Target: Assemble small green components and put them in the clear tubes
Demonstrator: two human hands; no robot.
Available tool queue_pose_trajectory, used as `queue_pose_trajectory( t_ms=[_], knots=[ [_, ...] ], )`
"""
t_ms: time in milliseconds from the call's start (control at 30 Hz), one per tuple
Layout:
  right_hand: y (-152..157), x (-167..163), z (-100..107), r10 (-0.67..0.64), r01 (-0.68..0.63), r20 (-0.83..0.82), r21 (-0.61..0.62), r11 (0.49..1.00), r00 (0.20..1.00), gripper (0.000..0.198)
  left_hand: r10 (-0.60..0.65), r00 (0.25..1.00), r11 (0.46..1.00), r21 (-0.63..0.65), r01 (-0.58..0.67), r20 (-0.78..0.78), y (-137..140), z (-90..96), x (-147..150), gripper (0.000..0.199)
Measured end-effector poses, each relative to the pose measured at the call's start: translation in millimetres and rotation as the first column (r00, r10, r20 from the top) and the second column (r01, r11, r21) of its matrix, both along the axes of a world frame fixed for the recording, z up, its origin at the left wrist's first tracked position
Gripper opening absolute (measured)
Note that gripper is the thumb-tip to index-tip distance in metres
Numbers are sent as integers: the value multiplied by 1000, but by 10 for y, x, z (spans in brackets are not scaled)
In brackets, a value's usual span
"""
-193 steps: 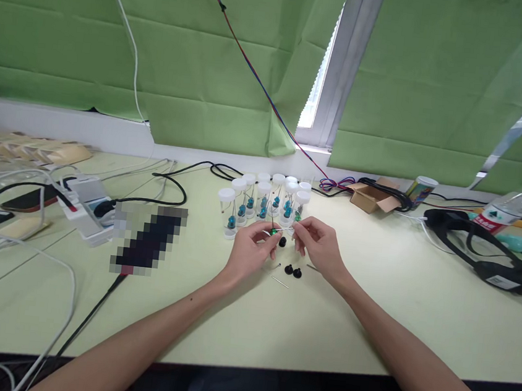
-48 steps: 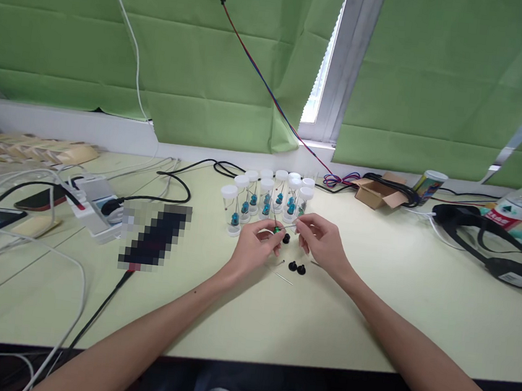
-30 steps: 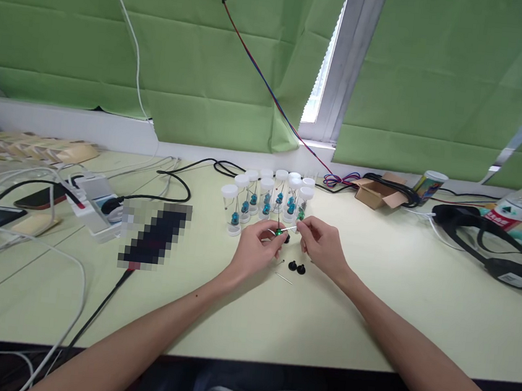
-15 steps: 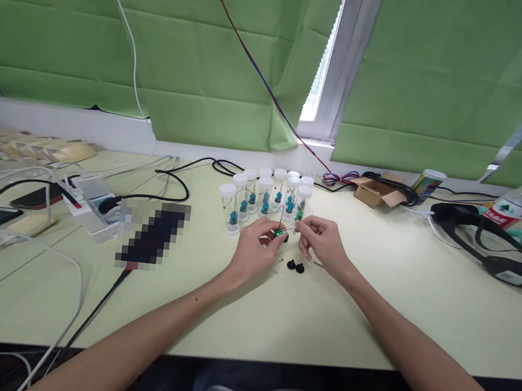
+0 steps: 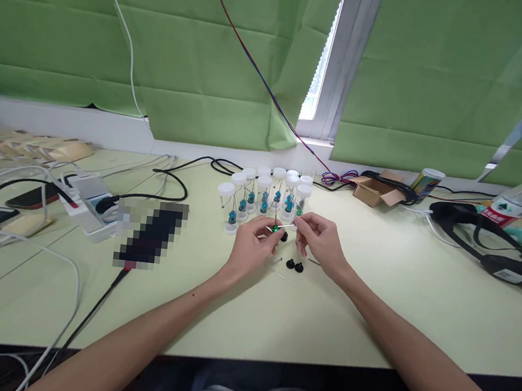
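Note:
My left hand point(image 5: 254, 244) is closed on a small green part point(image 5: 275, 229) with a thin dark rod standing up from it. Thumb and fingertips of my right hand point(image 5: 320, 238) pinch a thin metal rod point(image 5: 287, 226), whose far end meets the green part. Just past the left fingertips sits a black round piece point(image 5: 284, 237). Two black knob-like pieces point(image 5: 294, 265) lie on the table in front of the hands, beside loose thin metal rods point(image 5: 280, 276). Several clear tubes with white caps point(image 5: 226, 190) stand behind the hands, most with blue parts inside.
On the left are a power strip point(image 5: 90, 202), tangled cables and a pixelated dark object point(image 5: 150, 235). Toward the right stand a small cardboard box point(image 5: 369, 191), a can point(image 5: 427, 185), a black headset point(image 5: 484, 247) and a plastic bottle point(image 5: 514, 206).
The green part in my left hand has shifted slightly left and up. The thin rod in my right hand now shows more of its length. The camera view has shifted a little.

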State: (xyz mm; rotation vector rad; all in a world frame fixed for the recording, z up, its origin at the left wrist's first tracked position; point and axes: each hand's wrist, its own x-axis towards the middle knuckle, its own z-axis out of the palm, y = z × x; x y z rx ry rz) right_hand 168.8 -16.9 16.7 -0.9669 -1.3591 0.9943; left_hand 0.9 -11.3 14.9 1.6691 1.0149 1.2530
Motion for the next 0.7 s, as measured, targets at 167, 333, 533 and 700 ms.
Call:
queue_pose_trajectory(
  t_ms=[167, 333, 533, 700],
  knots=[
    [2, -8, -30, -10, 5, 51, 85, 996, 999, 29, 4, 998, 995, -101, 2, 60, 20, 37, -23, 21],
    [-17, -21, -56, -43, 27, 112, 138, 990, 993, 25, -16, 997, 991, -134, 25, 69, 10, 49, -28, 23],
    [-14, -19, -69, -41, 26, 103, 141, 990, 994, 27, 10, 999, 998, -70, -8, 31, -8, 34, -7, 21],
    [-4, -17, -55, -47, 36, 97, 109, 993, 994, 29, 27, 1000, 1000, -4, -27, -2, 12, -11, 0, 18]
  ],
)
